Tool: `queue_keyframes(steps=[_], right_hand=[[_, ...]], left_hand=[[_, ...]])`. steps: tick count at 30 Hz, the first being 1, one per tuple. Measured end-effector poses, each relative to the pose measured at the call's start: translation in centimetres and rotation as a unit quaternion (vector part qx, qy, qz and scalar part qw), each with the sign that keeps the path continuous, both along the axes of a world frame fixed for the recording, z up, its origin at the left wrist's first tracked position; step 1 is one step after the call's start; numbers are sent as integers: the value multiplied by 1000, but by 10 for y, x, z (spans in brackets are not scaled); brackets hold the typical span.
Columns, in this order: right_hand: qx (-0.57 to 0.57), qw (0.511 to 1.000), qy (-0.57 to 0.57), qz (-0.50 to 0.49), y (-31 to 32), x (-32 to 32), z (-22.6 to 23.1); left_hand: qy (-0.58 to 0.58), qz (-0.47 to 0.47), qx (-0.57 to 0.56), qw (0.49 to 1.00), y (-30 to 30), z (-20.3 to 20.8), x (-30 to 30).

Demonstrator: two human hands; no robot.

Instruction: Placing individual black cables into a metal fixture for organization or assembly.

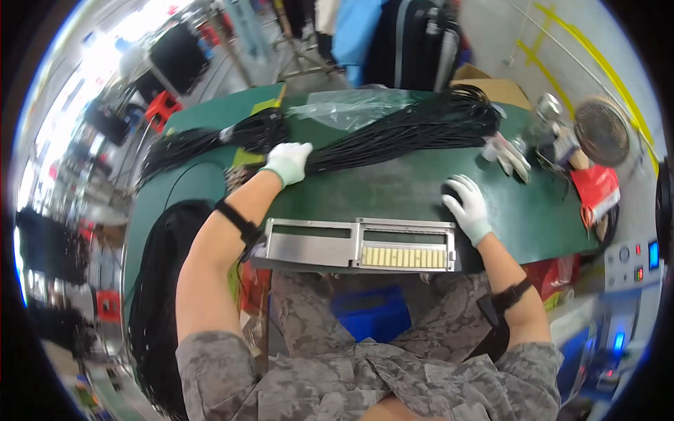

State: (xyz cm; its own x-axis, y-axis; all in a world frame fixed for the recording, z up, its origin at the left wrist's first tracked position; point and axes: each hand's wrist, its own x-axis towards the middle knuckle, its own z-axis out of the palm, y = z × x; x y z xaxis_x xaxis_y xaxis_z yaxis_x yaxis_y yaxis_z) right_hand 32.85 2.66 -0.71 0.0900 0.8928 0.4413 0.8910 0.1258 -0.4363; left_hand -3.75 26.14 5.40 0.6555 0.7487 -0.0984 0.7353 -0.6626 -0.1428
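Observation:
White gloves cover both of my hands. My left hand (288, 163) is closed at the left end of a long bundle of black cables (400, 133); its fingers look wrapped round the cable ends. My right hand (469, 207) rests on the green table (365, 193), thumb apart from its curved fingers, with no held thing showing. Between my forearms, along the near table edge, lies a hinged-looking metal fixture (309, 249). A row of pale yellow blocks (404, 257) sits in its right half.
A second black cable bundle (189, 144), tied with a band, lies far left. Clear plastic film (351, 107) is at the back. Spare gloves (507, 158), a red packet (597, 189) and a fan (602, 131) are at right. More black cables (175, 302) hang at the left edge.

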Motion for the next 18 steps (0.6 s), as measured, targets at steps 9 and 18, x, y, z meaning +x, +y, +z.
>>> queue_keyframes(steps=[9, 18], right_hand=[[42, 999, 0, 4, 0, 2, -9], [31, 999, -14, 11, 5, 5, -4]], left_hand=[[-9, -62, 31, 998, -19, 57, -14], [125, -27, 92, 988, 6, 94, -96]])
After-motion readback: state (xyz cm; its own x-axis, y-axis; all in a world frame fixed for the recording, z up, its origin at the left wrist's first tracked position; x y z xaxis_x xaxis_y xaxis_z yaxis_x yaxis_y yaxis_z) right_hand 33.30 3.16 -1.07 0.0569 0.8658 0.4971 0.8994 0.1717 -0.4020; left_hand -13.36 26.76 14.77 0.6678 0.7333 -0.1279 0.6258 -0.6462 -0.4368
